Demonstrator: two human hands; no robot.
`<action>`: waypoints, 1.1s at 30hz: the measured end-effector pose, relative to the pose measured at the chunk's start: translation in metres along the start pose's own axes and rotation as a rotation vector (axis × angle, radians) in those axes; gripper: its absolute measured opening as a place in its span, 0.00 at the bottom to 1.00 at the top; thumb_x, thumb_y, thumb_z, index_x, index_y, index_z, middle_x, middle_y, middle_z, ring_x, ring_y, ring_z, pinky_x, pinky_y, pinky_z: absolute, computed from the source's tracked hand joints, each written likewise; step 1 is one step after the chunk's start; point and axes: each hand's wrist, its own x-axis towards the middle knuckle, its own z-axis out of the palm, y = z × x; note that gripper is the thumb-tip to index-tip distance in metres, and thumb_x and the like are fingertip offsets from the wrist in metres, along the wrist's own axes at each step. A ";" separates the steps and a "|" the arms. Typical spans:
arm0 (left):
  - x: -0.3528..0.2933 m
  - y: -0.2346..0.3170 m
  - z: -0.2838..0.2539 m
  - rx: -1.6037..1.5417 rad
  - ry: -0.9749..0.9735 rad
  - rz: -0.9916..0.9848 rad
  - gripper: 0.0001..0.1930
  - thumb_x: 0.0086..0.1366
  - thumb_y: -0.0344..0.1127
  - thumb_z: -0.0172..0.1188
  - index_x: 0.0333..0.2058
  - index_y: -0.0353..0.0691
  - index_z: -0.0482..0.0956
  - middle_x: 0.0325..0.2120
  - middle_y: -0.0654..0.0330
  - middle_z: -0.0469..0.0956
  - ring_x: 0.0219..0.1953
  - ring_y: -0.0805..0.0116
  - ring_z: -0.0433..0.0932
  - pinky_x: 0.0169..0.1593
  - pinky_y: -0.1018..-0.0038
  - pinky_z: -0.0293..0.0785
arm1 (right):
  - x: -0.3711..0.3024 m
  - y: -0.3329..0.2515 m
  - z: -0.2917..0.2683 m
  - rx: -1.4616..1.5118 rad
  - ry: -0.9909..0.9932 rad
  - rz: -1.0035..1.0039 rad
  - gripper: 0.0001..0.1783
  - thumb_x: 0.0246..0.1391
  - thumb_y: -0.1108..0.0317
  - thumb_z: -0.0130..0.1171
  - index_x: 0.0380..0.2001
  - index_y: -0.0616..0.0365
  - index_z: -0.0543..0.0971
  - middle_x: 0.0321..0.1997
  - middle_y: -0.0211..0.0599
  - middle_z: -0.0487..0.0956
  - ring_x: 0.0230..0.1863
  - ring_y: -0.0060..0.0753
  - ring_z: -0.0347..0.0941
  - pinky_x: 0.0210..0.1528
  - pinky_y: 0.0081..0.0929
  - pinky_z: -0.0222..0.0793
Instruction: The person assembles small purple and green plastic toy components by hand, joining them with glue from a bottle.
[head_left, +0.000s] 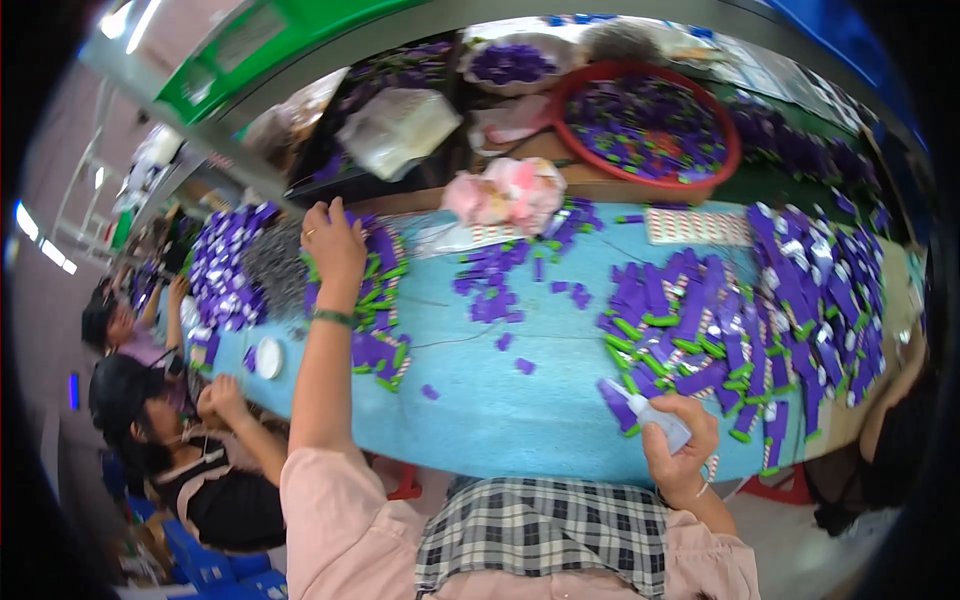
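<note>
My right hand (680, 445) is closed round a small clear squeeze bottle (668, 428) with a white pointed nozzle, tilted up to the left. The nozzle tip is beside a purple felt-like strip with a green end (618, 405), at the near edge of a large heap of such strips (690, 320). My left hand (335, 245) is stretched far forward, fingers apart and slightly bent. It is over the edge of another pile of purple and green strips (382, 270), next to a grey frizzy heap (278, 268). No object shows in its fingers.
Small purple pieces (490, 290) lie scattered mid-table on the blue surface (480, 400). Behind stand a red basin (735, 150) of purple-green pieces, a pink fluffy bundle (508, 195) and a black tray (310, 190). A white round lid (269, 358) and a co-worker (215, 450) are at left.
</note>
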 end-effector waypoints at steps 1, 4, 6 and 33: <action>0.000 0.020 -0.016 -0.310 -0.014 0.066 0.20 0.53 0.32 0.58 0.45 0.35 0.67 0.39 0.47 0.69 0.43 0.49 0.68 0.44 0.63 0.65 | 0.001 0.002 -0.003 0.043 0.024 -0.010 0.12 0.36 0.73 0.60 0.30 0.60 0.77 0.25 0.37 0.78 0.20 0.31 0.73 0.23 0.23 0.65; -0.023 0.097 -0.072 -0.924 -0.209 0.123 0.10 0.54 0.28 0.55 0.36 0.34 0.70 0.25 0.50 0.72 0.30 0.51 0.72 0.34 0.62 0.67 | -0.001 0.009 -0.016 0.045 0.078 -0.015 0.12 0.36 0.74 0.60 0.31 0.60 0.76 0.23 0.36 0.78 0.19 0.28 0.73 0.21 0.21 0.65; -0.042 0.153 -0.101 -1.138 -0.367 0.215 0.11 0.55 0.31 0.57 0.37 0.37 0.69 0.21 0.51 0.75 0.24 0.55 0.77 0.27 0.66 0.70 | -0.004 0.010 -0.021 0.066 0.097 -0.013 0.12 0.37 0.74 0.60 0.31 0.60 0.76 0.23 0.36 0.77 0.19 0.26 0.73 0.21 0.20 0.65; -0.085 0.188 -0.138 -2.053 -1.038 -0.443 0.10 0.56 0.26 0.55 0.39 0.32 0.72 0.37 0.62 0.72 0.38 0.75 0.71 0.41 0.78 0.69 | -0.033 0.038 -0.070 -0.138 0.171 -0.080 0.13 0.38 0.66 0.62 0.30 0.60 0.77 0.27 0.38 0.78 0.24 0.32 0.74 0.27 0.23 0.68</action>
